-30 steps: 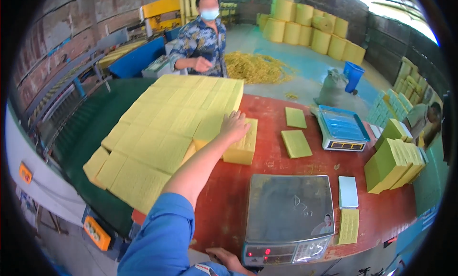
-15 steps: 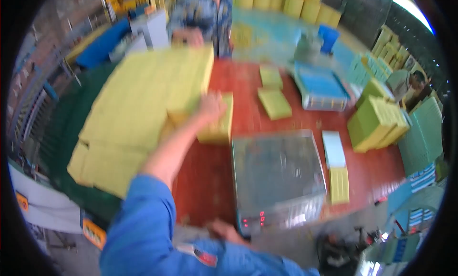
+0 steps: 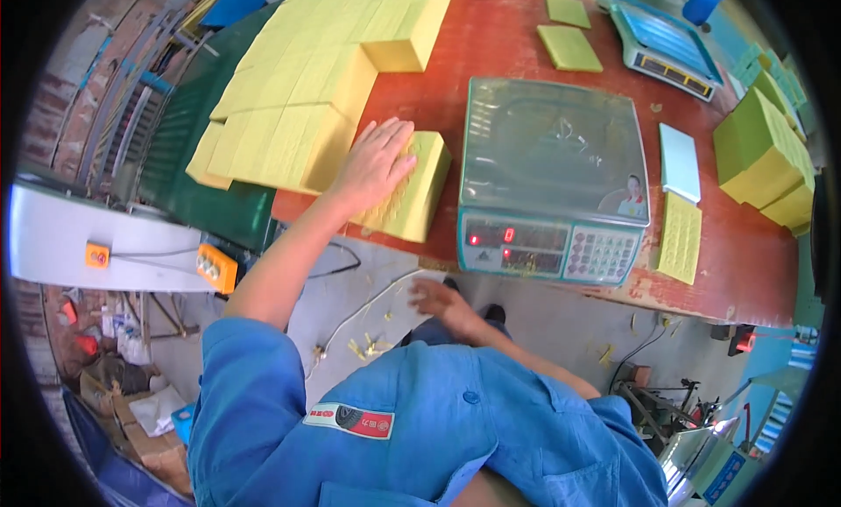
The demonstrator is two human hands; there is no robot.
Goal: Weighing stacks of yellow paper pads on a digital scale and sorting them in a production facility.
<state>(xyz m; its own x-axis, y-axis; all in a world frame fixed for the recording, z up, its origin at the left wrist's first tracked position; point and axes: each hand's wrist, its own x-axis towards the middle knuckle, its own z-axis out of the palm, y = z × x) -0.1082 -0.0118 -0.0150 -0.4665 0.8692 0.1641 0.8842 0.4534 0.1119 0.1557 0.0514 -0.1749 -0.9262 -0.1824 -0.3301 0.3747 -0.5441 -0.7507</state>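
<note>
While the left grip lies over the top of a single yellow block, the right grip hangs empty below it and to its right, past the near edge of the red worktop, with its fingers loosely spread. The left grip's fingers lie close together along the block's left side and the thumb stands apart across the top; whether they pinch it or only press on it, I cannot tell. The block sits right under the left grip, by the worktop's near edge; whether it overhangs is unclear.

The step in hand looks to be the handling of this one block, apart from the packed rows of yellow blocks that begin just ahead and to the left of the left grip. Directly to that grip's right, across a narrow strip of bare red, stands a weighing scale with nothing on its plate and red digits lit. Judging from this layout, a next move calls for a firm hold: fingers around the block's sides, the right grip brought up as support, and care that the bundle neither tips nor slides off the edge.
</note>
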